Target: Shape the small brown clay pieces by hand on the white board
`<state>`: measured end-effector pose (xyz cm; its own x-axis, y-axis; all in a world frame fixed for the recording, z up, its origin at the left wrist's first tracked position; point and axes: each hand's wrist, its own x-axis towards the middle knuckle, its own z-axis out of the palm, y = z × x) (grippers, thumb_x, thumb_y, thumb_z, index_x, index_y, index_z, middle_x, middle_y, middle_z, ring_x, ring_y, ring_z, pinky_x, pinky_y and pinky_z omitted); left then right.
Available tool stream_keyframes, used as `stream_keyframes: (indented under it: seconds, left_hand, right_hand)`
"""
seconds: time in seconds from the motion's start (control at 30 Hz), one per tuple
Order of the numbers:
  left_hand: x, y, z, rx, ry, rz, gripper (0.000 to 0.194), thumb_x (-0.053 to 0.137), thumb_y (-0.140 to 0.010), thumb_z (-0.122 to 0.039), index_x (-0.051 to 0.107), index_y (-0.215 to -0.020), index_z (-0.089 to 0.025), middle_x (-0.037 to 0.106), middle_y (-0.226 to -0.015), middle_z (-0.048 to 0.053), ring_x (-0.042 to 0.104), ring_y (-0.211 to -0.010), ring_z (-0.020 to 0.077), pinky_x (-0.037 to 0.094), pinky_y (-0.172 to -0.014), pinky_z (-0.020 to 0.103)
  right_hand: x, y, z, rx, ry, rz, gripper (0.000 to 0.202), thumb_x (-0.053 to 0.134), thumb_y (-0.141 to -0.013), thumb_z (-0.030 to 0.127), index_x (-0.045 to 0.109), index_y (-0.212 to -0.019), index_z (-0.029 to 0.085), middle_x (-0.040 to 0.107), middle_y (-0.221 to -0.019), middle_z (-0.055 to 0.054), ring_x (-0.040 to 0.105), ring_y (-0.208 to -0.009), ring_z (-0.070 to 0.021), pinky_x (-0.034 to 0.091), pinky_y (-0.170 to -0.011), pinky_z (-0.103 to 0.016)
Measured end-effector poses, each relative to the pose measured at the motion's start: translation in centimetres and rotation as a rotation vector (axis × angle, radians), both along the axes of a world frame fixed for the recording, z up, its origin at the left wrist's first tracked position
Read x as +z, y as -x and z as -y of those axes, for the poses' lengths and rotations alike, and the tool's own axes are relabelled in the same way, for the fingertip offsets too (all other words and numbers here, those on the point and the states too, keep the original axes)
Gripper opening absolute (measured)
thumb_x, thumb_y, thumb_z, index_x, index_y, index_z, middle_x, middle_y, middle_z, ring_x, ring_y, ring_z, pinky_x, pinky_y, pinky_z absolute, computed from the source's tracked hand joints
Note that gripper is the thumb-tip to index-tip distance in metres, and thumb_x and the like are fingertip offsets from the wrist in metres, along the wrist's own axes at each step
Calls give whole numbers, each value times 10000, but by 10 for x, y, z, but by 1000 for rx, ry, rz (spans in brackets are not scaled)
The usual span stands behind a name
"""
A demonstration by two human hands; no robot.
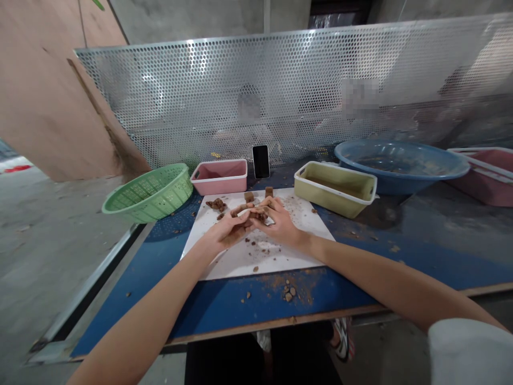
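Observation:
Over a white sheet (280,255), my left hand (232,227) and my right hand (278,219) meet around a lump of brown clay (259,215). The fingers of both hands are curled about the lump and cover part of it. Just behind the hands stand two small brown blocks, one (249,197) near my left fingertips and one (269,191) behind my right fingers. A rough brown clump (216,205) lies on the sheet to the left. Crumbs are scattered over the sheet.
Behind the sheet stand a pink basin (220,184), an upright phone (261,162) and a yellow-green basin (334,195). A green basket (150,195) is at the left, a large blue basin (401,166) at the right. A perforated metal screen (192,107) rises behind.

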<state>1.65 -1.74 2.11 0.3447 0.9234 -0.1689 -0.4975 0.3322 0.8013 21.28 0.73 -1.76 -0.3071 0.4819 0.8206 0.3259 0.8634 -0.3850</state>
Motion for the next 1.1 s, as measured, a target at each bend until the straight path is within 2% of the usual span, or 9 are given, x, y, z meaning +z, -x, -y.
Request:
stream_keyframes:
  seconds: [0.2,0.3,0.47,0.73,0.87,1.1]
  left_hand:
    - [-2,0,-1,18,-1,-4,323,885,-804,-47,744,-1065,-175,798,-972,54,760,-820,146,631,-851,278]
    - [-2,0,-1,36,8,4,292,871,-826,-50,740,-1061,-164,802,-959,54,767,-810,146,644,-870,288]
    - [0,-1,-1,32,16,24,210,848,-857,-59,753,-1018,-155,802,-948,41,751,-771,122,639,-805,243]
    - [1,1,-1,-16,11,54,227,875,-849,-122,781,-1053,-151,802,-1001,51,746,-817,144,632,-862,297]
    - [2,1,0,-41,5,59,246,873,-835,-101,778,-1054,-159,805,-1009,50,750,-831,150,626,-881,308]
    - [-3,0,-1,-9,-19,46,289,902,-813,-104,765,-1060,-171,801,-1045,47,751,-861,143,617,-915,302]
  right_hand:
    - [1,0,1,18,-9,5,134,676,-1045,375,710,-1166,328,665,-1033,-37,633,-966,-245,497,-951,-463]
    - [2,0,2,0,3,12,128,650,-1061,374,699,-1166,319,653,-1033,-33,634,-988,-245,488,-984,-468]
    - [2,0,2,-27,-3,23,248,689,-1036,398,659,-1275,342,656,-1113,-47,626,-1078,-275,497,-1030,-503]
    - [0,0,3,-38,1,-29,200,686,-1035,408,660,-1222,342,652,-1100,-48,620,-1063,-278,508,-1024,-503]
    - [0,-1,2,-46,-2,6,187,665,-1047,421,688,-1214,340,659,-1079,-45,627,-1037,-272,501,-1025,-504]
    - [-3,0,-1,-84,-5,25,233,695,-1031,419,710,-1257,364,668,-1084,-48,628,-1063,-279,500,-1026,-509]
